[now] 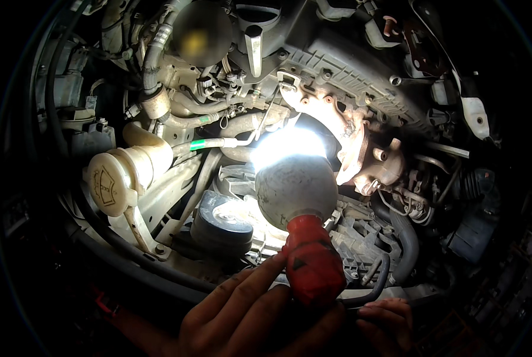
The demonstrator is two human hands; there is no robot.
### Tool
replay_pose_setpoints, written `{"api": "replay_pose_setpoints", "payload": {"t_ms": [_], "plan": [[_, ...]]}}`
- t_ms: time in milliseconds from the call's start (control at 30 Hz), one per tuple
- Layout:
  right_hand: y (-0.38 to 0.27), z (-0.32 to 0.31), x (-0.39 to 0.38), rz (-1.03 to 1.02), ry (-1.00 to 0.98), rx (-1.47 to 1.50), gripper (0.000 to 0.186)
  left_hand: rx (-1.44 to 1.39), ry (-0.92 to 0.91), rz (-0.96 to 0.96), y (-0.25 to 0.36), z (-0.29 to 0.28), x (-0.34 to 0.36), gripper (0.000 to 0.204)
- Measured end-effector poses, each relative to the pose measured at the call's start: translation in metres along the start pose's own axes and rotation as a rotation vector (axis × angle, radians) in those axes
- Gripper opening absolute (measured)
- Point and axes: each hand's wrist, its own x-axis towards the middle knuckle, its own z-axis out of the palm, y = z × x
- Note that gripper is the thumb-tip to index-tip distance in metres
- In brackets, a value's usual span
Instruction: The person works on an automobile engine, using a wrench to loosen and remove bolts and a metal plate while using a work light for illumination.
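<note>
A lit work lamp [295, 187] with a grey rounded head and a red handle [315, 262] stands out over the engine bay, its bright end facing away from me. At the lower middle, my left hand [242, 315] is closed around the red handle, with its fingers lying along the left side. My right hand [388, 321] is beside it at the front edge, fingers curled in. Whatever it holds, if anything, is hidden in the dark. Just beyond the lamp is a rusty exhaust manifold [352, 140] on the engine.
A washer fluid filler with a yellowed cap [108, 184] sits at the left. Next to the lamp is a round black part [221, 223]. A black hose [406, 244] bends down at the right. Pipes and a hose with green tape [205, 144] cross the far left.
</note>
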Motion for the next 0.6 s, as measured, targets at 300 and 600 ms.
{"api": "replay_pose_setpoints", "payload": {"t_ms": [300,600], "plan": [[0.0,-0.003,0.003,0.002,-0.013,-0.015,0.018,-0.015,-0.03,0.002,0.001,-0.001,0.006,0.036],[0.004,-0.006,-0.002,-0.021,-0.049,0.0,0.024,-0.023,-0.303,-0.332,0.018,-0.018,0.02,0.027]]}}
